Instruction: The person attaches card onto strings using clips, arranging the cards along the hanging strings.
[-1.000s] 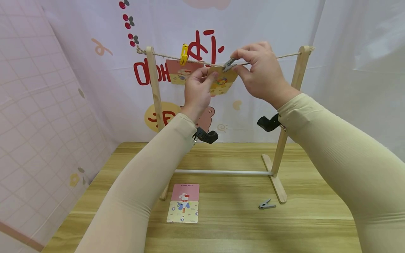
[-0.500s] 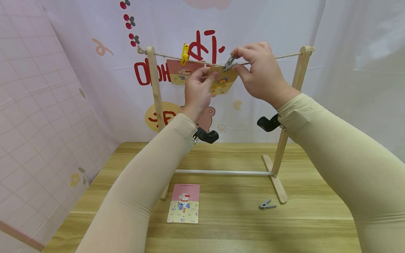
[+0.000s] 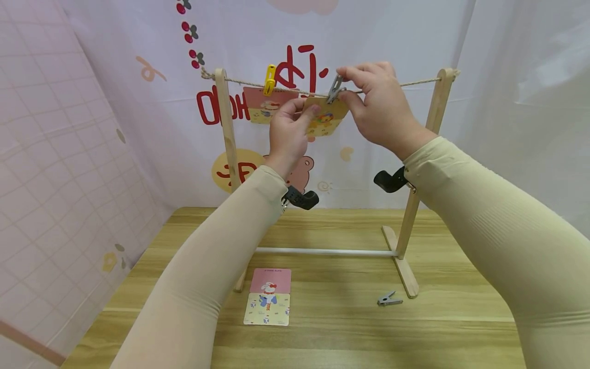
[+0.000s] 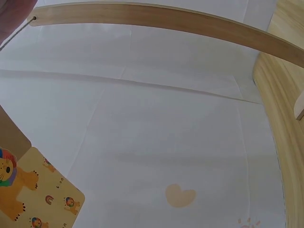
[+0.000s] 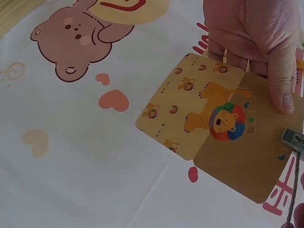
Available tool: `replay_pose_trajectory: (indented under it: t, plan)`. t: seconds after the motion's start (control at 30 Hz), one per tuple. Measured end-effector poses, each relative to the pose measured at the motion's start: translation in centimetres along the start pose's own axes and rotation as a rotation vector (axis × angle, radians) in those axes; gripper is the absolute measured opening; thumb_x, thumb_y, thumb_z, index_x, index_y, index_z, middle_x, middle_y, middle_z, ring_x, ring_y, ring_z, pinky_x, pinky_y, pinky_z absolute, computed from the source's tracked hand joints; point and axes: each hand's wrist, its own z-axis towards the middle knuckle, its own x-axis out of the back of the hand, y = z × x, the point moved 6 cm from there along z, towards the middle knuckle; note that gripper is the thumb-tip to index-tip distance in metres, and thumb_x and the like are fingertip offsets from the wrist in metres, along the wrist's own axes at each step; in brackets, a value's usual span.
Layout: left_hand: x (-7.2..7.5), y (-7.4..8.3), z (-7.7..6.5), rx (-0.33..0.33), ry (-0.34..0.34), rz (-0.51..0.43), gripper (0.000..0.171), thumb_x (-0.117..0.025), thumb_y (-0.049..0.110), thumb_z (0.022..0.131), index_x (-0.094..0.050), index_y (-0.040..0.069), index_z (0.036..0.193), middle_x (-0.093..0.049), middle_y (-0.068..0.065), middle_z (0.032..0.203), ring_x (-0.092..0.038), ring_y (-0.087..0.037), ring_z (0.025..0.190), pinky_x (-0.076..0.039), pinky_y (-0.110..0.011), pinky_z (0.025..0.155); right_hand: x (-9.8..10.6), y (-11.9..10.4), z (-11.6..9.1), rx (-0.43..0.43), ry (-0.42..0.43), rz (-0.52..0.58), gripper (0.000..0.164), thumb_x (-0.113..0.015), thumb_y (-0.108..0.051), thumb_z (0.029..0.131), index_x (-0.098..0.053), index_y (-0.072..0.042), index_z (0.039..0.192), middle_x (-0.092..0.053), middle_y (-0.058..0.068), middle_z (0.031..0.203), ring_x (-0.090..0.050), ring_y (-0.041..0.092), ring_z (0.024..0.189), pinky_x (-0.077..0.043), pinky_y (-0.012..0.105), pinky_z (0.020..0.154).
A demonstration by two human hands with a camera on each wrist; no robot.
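Observation:
My left hand pinches a lion-printed card by its left side, thumb in front. The same card, tan and cream, shows whole-faced in the right wrist view. At its top edge a grey clothespin stands tilted upright on the rope, its handles between the thumb and fingers of my right hand. The pin's tip overlaps the card edge in the right wrist view. Farther left on the rope, a yellow clothespin holds a pink-and-yellow rabbit card, partly behind my left hand.
Two wooden posts carry the rope, joined low down by a white rod. On the wooden table lie another rabbit card and a grey clothespin. A printed white cloth hangs behind the frame.
The grey clothespin in my right hand has tipped more upright on the rope. The left hand still holds the lion card in nearly the same place.

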Motion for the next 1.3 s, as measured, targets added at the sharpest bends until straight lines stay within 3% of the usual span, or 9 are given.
replay_pose_trajectory:
  t: [0.23,0.8,0.93,1.17,1.3]
  plan:
    - [0.0,0.2,-0.1,-0.016,0.024,0.014,0.025,-0.072,0.028,0.1,-0.073,0.011,0.118,-0.072,-0.003,0.12,-0.068,-0.015,0.112,-0.056,-0.028,0.099,0.2,0.1,0.0,0.008,0.03,-0.006,0.045,-0.061,-0.016,0.107,-0.056,-0.011,0.152,-0.061,0.01,0.15,-0.039,0.031,0.141,-0.036,0.043,0.113]
    - [0.5,0.6,-0.6,-0.038,0.027,0.032,0.028,-0.071,0.026,0.101,-0.067,0.014,0.126,-0.068,-0.001,0.114,-0.067,-0.014,0.105,-0.056,-0.025,0.095,0.5,0.5,0.0,0.024,0.035,-0.028,0.05,-0.06,-0.017,0.107,-0.051,-0.011,0.156,-0.056,0.009,0.156,-0.037,0.031,0.145,-0.028,0.044,0.119]
    - [0.7,0.5,-1.0,-0.028,0.012,0.042,0.03,-0.071,0.025,0.101,-0.066,0.015,0.129,-0.068,-0.001,0.117,-0.067,-0.013,0.105,-0.055,-0.023,0.091,0.6,0.7,-0.2,0.018,0.034,-0.02,0.051,-0.06,-0.019,0.107,-0.05,-0.011,0.157,-0.055,0.008,0.157,-0.034,0.03,0.147,-0.026,0.044,0.122]
    - [1.3,0.4,-2.1,-0.035,-0.021,0.076,0.032,-0.071,0.024,0.102,-0.064,0.016,0.132,-0.069,0.0,0.117,-0.067,-0.013,0.103,-0.05,-0.021,0.062,0.8,1.0,-1.1,0.062,0.064,-0.019,0.048,-0.063,-0.018,0.106,-0.055,-0.009,0.152,-0.057,0.011,0.155,-0.036,0.032,0.145,-0.028,0.046,0.12]
    - [1.7,0.5,-2.8,-0.046,-0.044,0.083,0.031,-0.07,0.02,0.103,-0.063,0.014,0.132,-0.069,-0.002,0.117,-0.069,-0.016,0.108,-0.056,-0.022,0.079,1.0,1.1,-2.0,0.1,0.095,-0.037,0.046,-0.064,-0.014,0.105,-0.059,-0.006,0.149,-0.058,0.011,0.153,-0.038,0.035,0.142,-0.028,0.047,0.119]
